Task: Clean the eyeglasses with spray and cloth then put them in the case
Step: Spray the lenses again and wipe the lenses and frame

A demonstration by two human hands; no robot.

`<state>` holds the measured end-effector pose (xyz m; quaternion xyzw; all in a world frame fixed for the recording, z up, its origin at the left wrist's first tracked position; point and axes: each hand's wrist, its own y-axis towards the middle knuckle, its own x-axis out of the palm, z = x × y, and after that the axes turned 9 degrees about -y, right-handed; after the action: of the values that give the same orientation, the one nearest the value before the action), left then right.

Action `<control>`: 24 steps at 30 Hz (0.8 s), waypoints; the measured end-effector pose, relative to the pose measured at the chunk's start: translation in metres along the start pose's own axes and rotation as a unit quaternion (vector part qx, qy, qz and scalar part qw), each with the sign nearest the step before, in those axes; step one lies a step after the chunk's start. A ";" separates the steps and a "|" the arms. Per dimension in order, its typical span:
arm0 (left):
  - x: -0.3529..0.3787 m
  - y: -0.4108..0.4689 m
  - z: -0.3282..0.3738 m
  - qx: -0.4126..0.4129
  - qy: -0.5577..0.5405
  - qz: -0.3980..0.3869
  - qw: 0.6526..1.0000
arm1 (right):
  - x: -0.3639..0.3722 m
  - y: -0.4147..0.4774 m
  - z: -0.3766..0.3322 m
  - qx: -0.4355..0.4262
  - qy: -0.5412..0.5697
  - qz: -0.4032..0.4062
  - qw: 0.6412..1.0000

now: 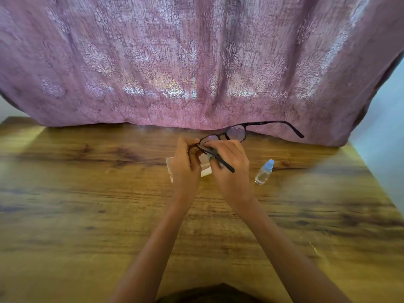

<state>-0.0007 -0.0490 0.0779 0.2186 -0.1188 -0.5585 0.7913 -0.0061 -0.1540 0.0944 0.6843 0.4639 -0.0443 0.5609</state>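
Observation:
Dark-framed eyeglasses (pixel 237 132) are held up above the wooden table (pixel 87 193), both temples unfolded, one reaching far right, the other slanting down over my right hand. My left hand (pixel 185 165) grips the frame at its left end. My right hand (pixel 229 165) pinches the left lens, with a bit of grey cloth (pixel 213 158) showing between its fingers. A white case (pixel 205 166) lies on the table under my hands, mostly hidden. A small clear spray bottle (pixel 264 172) with a blue cap stands on the table to the right of my right hand.
A pink patterned curtain (pixel 196 62) hangs down to the table's far edge right behind the glasses. The table's right edge (pixel 371 171) runs diagonally, with a pale wall beyond it.

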 end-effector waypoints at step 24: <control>0.000 0.001 -0.007 0.001 0.020 -0.009 1.000 | 0.007 0.002 0.015 0.018 -0.037 -0.025 0.999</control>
<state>0.0031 -0.0474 0.0722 0.2315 -0.1018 -0.5613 0.7880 0.0063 -0.1616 0.0863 0.6804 0.4587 -0.0916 0.5642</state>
